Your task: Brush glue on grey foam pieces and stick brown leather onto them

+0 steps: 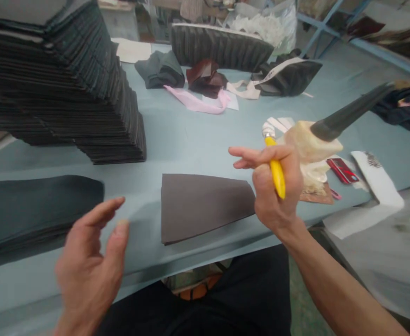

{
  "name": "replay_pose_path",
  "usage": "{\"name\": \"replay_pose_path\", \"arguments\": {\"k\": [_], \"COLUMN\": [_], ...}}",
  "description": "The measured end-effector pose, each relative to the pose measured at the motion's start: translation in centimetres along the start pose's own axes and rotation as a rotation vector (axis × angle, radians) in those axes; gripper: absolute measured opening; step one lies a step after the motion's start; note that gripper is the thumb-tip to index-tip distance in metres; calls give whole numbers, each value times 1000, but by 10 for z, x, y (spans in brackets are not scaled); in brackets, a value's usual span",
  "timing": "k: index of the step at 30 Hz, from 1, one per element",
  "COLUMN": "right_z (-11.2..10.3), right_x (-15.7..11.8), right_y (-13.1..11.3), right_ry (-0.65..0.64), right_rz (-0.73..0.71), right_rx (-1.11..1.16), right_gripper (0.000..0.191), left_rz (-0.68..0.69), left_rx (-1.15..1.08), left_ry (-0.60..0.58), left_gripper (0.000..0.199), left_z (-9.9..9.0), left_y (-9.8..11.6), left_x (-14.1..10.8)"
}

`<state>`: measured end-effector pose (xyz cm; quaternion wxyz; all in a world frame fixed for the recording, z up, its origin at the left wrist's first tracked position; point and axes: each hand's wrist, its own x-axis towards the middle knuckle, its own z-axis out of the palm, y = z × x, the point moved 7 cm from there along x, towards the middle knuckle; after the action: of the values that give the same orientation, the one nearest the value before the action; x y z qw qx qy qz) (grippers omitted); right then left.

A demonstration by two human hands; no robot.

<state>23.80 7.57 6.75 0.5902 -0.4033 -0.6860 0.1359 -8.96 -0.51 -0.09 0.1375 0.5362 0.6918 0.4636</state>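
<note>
My right hand is closed around the yellow handle of a small brush, its whitish, caked tip pointing away from me; the index finger stretches out to the left. Just left of that hand lies a small stack of grey-brown fabric pieces, wide at the left and tapering to the right. My left hand is open above the near table edge, thumb and fingers apart, holding nothing. It is between the grey-brown pieces and a low pile of dark green pieces at the far left.
A tall stack of dark pieces stands at the back left of the blue table. On the right are a cream-coloured block with a thick black handle and a red packet. Fabric scraps lie behind.
</note>
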Motion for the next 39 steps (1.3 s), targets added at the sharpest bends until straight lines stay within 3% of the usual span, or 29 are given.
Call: {"name": "replay_pose_path", "arguments": {"k": [3, 6, 13, 17, 20, 22, 24, 29, 39], "right_z": [-7, -20, -46, -53, -56, -60, -63, -66, -61], "right_x": [-19, -34, -67, -83, -93, -100, -108, -126, -130], "right_y": [13, 24, 48, 55, 58, 61, 65, 73, 81], "right_ry": [-77, -99, -67, -79, -109, -123, -147, -184, -158], "right_rz": [-27, -43, 61, 91, 68, 58, 59, 64, 93], "right_rx": [-124, -252, -365, -408, -399, -380, -376, -512, -651], "right_gripper": [21, 22, 23, 25, 36, 43, 48, 60, 51], "left_rz": [-165, -242, -261, -88, 166, 294, 374, 520, 610], "left_rx": [-146, -240, -234, -158, 80, 215, 289, 349, 409], "left_ry": [-128, -199, -265, -341, -411, -406, -382, -319, -282], "left_gripper": [50, 54, 64, 70, 100, 109, 101, 54, 45], "left_z": [29, 47, 55, 51, 50, 50, 51, 54, 53], "left_y": [-2, -4, -3, 0, -2, -6, -8, 0, 4], "left_x": [-15, -21, -29, -32, -33, -33, -31, -29, -32]}}
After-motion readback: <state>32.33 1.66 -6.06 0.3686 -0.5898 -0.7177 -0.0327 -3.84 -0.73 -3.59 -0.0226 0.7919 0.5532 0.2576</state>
